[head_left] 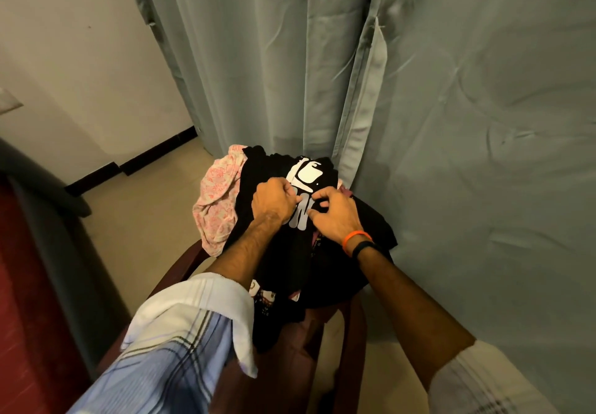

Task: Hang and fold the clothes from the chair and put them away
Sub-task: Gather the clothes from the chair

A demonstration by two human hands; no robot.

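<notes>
A dark brown chair (353,333) carries a heap of clothes. On top lies a black T-shirt (258,175) with a white print. My left hand (274,199) grips the black fabric at the left of the print, fingers curled into it. My right hand (335,212) pinches the same shirt just right of the print; its wrist wears an orange band and a black band. A pink patterned garment (216,204) hangs off the heap's left side. More dark, patterned cloth shows under the shirt near the chair's front.
A grey-green curtain (451,107) hangs right behind the chair and fills the right side. A cream wall (80,59) with a dark skirting stands at the left. Dark furniture with a red surface (22,284) borders the lower left. Beige floor tiles lie between.
</notes>
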